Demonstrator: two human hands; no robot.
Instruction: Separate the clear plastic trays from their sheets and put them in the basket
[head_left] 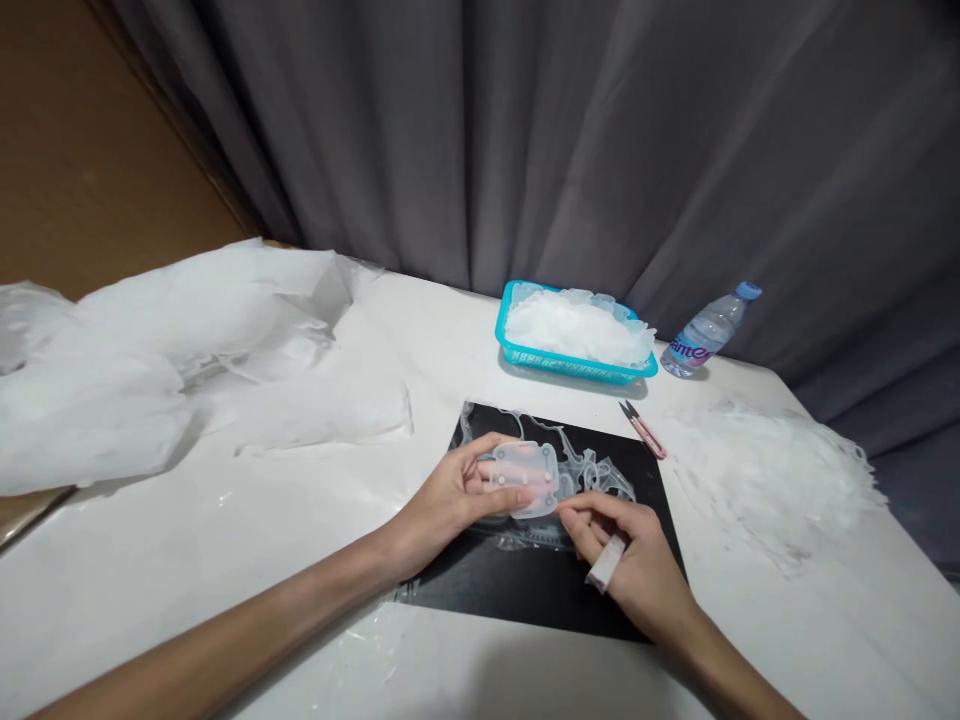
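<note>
My left hand [469, 490] is closed on a translucent, silicone-like flat piece [525, 465] with a wavy outline and small round bumps. The thumb presses on its face. At the piece's lower right edge, the thumb and forefinger of my right hand [622, 545] are pinched together; whether a thin strip is between them is too small to see. A band of whitish tape [606, 563] is wrapped around one right finger. Below both hands lies a black mat [517, 590]. Clear, thin scraps [596, 470] are spread over its upper part, partly hidden by my hands.
Behind the mat stands a turquoise basket [577, 370] heaped with translucent white pieces. Pink-handled thread snips [643, 432] lie near the mat's right corner, with a water bottle [701, 340] beyond. A pile of clear scraps [780, 480] is at right, white plastic bags [202, 310] at left.
</note>
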